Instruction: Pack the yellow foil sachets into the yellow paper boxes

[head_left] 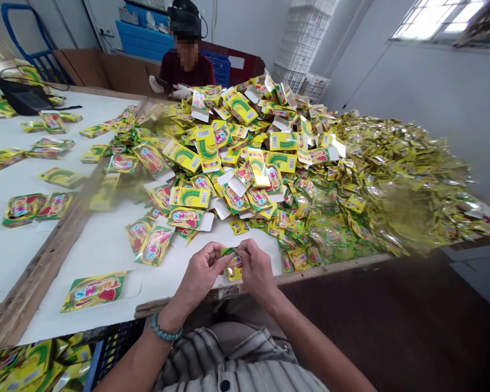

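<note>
Close to the table's front edge, my left hand [202, 270] and my right hand [258, 270] pinch small yellow-green candy packets [234, 271] between them. Fingers cover part of the packets, so I cannot tell how many there are. A flat "Twins" candy box [93, 292] with its white flap out lies to the left of my left hand. Beyond my hands rises a heap of similar boxes [190, 218], many with open flaps. Loose candy packets [300, 258] spread from just right of my right hand.
A large mound of gold packets [400, 158] covers the right side. A wooden strip [61, 234] divides the white table, with more boxes [24, 209] beyond it. Filled boxes sit in a blue crate [100, 359] at lower left. Across the table sits a person [190, 71] wearing gloves.
</note>
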{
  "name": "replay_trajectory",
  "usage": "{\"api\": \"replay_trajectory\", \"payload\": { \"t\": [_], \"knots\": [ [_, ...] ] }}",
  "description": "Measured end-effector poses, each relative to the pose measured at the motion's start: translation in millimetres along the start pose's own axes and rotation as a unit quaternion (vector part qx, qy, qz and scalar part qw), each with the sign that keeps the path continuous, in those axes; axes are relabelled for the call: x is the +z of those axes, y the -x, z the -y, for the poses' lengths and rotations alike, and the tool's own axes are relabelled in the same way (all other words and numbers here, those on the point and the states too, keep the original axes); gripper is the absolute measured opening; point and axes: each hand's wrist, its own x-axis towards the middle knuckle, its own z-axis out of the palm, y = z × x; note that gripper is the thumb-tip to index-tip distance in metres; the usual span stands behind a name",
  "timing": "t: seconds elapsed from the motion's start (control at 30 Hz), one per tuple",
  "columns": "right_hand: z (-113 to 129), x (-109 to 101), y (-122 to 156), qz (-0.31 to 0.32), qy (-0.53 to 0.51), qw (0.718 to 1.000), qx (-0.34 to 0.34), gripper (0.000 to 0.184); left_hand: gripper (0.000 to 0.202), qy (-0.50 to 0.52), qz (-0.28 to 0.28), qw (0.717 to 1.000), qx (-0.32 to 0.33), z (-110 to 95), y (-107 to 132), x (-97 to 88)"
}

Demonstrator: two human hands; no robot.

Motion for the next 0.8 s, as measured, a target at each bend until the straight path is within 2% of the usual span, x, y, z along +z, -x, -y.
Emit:
{"api": "replay_trajectory", "payload": {
  "t": [0.03, 0.1, 0.2, 0.27, 0.37, 0.43, 0.5, 0.6, 0.7, 0.73, 0.8],
  "knots": [
    [0.5, -0.5, -2.0, -0.006, -0.032, 0.999, 0.023, 0.018, 0.028, -0.006, 0.004, 1.0, -0.006, 2.2, -1.0, 0.1],
    [2.7, -1.6, -5.6, 0.01, -0.142, 0.984, 0.106, 0.024, 0.023, -0.068, -0.026, 0.997, 0.001, 6.9, -2.2, -0.5],
    [5.3, -3.2, -8.5, 0.093, -0.274, 0.935, 0.208, 0.034, 0.015, -0.207, -0.109, 0.971, 0.055, 11.0, -1.3, -1.0],
    [4.6, -3.7, -8.2, 0.129, -0.281, 0.928, 0.21, 0.034, 0.013, -0.274, -0.134, 0.947, 0.099, 10.6, 0.9, 0.1],
    [1.0, -2.7, -5.7, 0.101, -0.184, 0.968, 0.138, 0.025, 0.015, -0.299, -0.137, 0.934, 0.138, 6.1, 3.6, 3.2],
    [-0.8, -1.1, -4.5, 0.048, -0.083, 0.993, 0.067, 0.019, 0.018, -0.272, -0.141, 0.942, 0.133, 1.9, 3.0, 5.0],
    [-0.8, 0.0, -5.2, 0.007, -0.041, 0.999, 0.035, 0.016, 0.018, -0.213, -0.132, 0.961, 0.116, -2.5, 0.2, 5.9],
    [4.2, -1.9, -9.5, -0.003, -0.127, 0.989, 0.072, 0.022, 0.026, -0.07, -0.07, 0.993, 0.069, -8.0, -6.0, 6.1],
    [14.8, -8.6, -14.0, 0.015, -0.253, 0.959, 0.126, 0.028, 0.034, 0.057, -0.013, 0.998, -0.006, -10.7, -10.3, 6.9],
    [18.1, -11.0, -15.1, 0.034, -0.282, 0.949, 0.139, 0.031, 0.033, 0.073, -0.019, 0.997, -0.015, -11.0, -11.0, 7.6],
    [21.5, -14.7, -16.5, 0.082, -0.302, 0.936, 0.161, 0.036, 0.03, 0.059, -0.069, 0.996, 0.004, -10.9, -11.4, 9.8]
  ]
}}
